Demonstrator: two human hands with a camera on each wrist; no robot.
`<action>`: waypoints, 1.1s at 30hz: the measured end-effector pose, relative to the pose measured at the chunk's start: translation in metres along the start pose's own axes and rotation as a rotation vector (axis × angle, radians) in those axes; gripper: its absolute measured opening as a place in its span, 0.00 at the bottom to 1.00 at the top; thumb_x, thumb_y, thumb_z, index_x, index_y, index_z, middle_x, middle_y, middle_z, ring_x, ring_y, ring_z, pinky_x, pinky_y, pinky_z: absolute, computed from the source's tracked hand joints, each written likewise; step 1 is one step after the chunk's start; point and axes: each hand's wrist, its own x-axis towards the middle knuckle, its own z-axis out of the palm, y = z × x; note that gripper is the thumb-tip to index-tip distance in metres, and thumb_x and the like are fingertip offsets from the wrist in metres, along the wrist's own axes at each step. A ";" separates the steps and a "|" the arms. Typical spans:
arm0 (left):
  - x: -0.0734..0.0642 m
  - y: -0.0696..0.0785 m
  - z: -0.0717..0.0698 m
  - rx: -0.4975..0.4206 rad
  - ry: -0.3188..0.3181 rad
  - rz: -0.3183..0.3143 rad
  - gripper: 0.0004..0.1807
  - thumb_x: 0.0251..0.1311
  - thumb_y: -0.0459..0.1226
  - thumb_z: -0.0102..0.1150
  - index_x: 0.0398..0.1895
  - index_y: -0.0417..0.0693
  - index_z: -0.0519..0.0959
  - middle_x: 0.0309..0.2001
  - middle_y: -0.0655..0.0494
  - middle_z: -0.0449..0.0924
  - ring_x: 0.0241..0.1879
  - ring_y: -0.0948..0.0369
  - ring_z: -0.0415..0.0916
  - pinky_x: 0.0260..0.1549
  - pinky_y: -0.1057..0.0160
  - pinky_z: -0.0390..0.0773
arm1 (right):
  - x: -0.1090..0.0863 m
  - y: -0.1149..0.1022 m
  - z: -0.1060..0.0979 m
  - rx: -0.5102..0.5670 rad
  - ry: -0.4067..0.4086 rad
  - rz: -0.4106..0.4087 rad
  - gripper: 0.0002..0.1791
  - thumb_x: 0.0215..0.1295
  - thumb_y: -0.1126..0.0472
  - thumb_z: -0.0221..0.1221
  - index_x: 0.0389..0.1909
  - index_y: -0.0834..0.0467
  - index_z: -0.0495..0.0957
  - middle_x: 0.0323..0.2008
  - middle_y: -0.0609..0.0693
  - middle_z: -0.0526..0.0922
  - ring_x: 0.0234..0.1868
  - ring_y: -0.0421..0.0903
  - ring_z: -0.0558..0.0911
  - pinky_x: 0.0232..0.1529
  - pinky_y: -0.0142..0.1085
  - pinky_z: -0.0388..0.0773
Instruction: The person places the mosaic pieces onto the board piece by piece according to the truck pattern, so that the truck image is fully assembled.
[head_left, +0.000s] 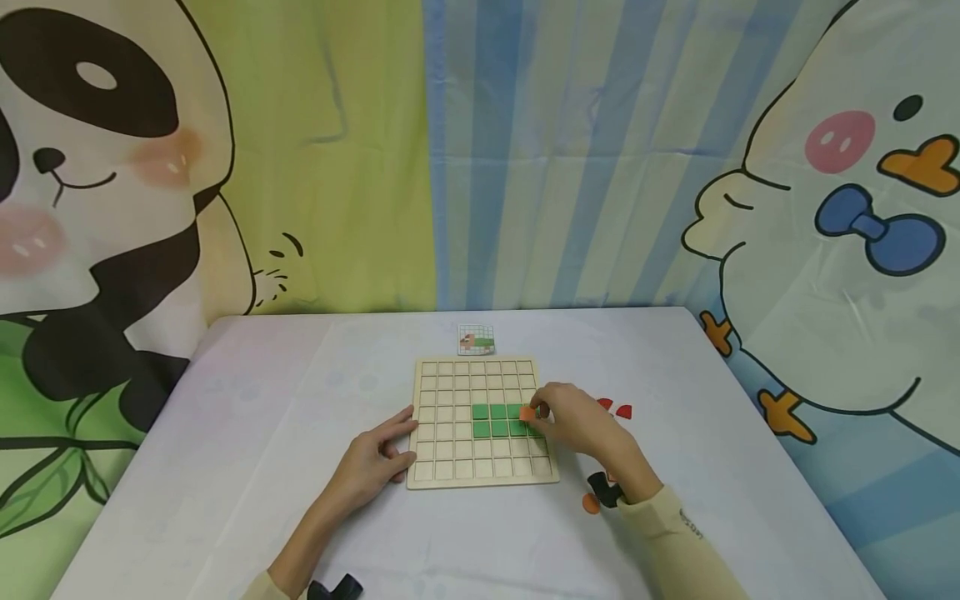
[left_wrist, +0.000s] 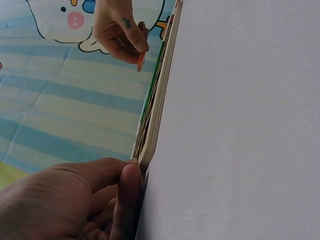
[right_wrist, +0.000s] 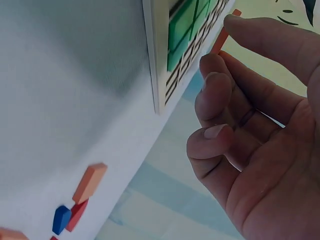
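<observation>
A wooden grid board [head_left: 450, 475] lies on the table with green square tiles [head_left: 481, 429] in two rows across its middle and right. My right hand [head_left: 577, 417] pinches a small flat orange tile [head_left: 527, 413] between thumb and fingers above the right end of the green rows. In the right wrist view that orange tile [right_wrist: 221, 39] appears edge-on. My left hand [head_left: 367, 467] rests against the board's left edge, thumb and index finger touching it apart from each other. The left wrist view shows those fingertips at the board's near corner [left_wrist: 146, 156].
A small pattern card [head_left: 476, 340] lies behind the board. Red pieces [head_left: 624, 412] sit right of it, partly behind my right hand. A round orange piece [head_left: 591, 503] lies by my right wrist. A blue piece [right_wrist: 62, 219] and an orange block [right_wrist: 90, 183] show in the right wrist view.
</observation>
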 end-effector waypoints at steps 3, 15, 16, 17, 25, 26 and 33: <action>0.000 0.000 0.000 0.002 0.001 0.000 0.32 0.63 0.27 0.70 0.72 0.43 0.77 0.81 0.58 0.67 0.22 0.62 0.77 0.21 0.70 0.75 | 0.001 -0.003 0.006 0.013 0.004 -0.032 0.11 0.69 0.54 0.71 0.44 0.57 0.88 0.36 0.45 0.86 0.37 0.42 0.79 0.42 0.36 0.80; 0.000 0.001 0.001 0.006 0.007 0.001 0.32 0.63 0.27 0.69 0.72 0.43 0.77 0.81 0.57 0.67 0.21 0.63 0.77 0.21 0.70 0.75 | 0.004 -0.021 0.016 0.015 -0.026 -0.148 0.08 0.69 0.59 0.69 0.44 0.59 0.87 0.36 0.47 0.86 0.36 0.41 0.76 0.38 0.34 0.78; 0.000 0.001 0.001 0.005 0.006 0.000 0.32 0.63 0.27 0.69 0.72 0.43 0.77 0.81 0.58 0.67 0.22 0.63 0.77 0.21 0.70 0.75 | 0.005 -0.023 0.016 0.017 -0.034 -0.149 0.08 0.69 0.59 0.69 0.44 0.59 0.87 0.36 0.47 0.86 0.36 0.40 0.76 0.38 0.33 0.78; 0.000 0.001 0.001 0.005 0.005 0.001 0.32 0.63 0.27 0.69 0.72 0.43 0.77 0.81 0.58 0.67 0.22 0.62 0.77 0.21 0.70 0.75 | 0.006 -0.025 0.017 0.019 -0.036 -0.152 0.08 0.68 0.59 0.69 0.44 0.59 0.87 0.36 0.46 0.86 0.35 0.40 0.76 0.37 0.33 0.77; -0.001 0.001 0.001 0.003 0.001 0.004 0.32 0.63 0.27 0.69 0.72 0.42 0.77 0.81 0.57 0.67 0.22 0.62 0.77 0.21 0.70 0.74 | 0.013 -0.037 0.025 -0.003 -0.041 -0.187 0.07 0.69 0.58 0.69 0.32 0.53 0.81 0.26 0.44 0.77 0.30 0.38 0.71 0.30 0.29 0.67; -0.001 0.001 0.001 0.004 0.001 0.004 0.32 0.63 0.27 0.69 0.72 0.42 0.77 0.81 0.57 0.67 0.21 0.62 0.77 0.21 0.70 0.74 | 0.013 -0.038 0.027 -0.007 -0.039 -0.190 0.08 0.69 0.58 0.69 0.32 0.52 0.81 0.26 0.43 0.77 0.30 0.38 0.71 0.30 0.29 0.67; -0.001 0.001 0.001 0.014 0.006 0.006 0.32 0.63 0.28 0.70 0.72 0.43 0.77 0.81 0.58 0.67 0.22 0.62 0.78 0.21 0.70 0.74 | 0.020 -0.047 0.031 -0.006 -0.055 -0.193 0.07 0.70 0.57 0.69 0.33 0.52 0.82 0.28 0.41 0.78 0.30 0.37 0.72 0.33 0.29 0.72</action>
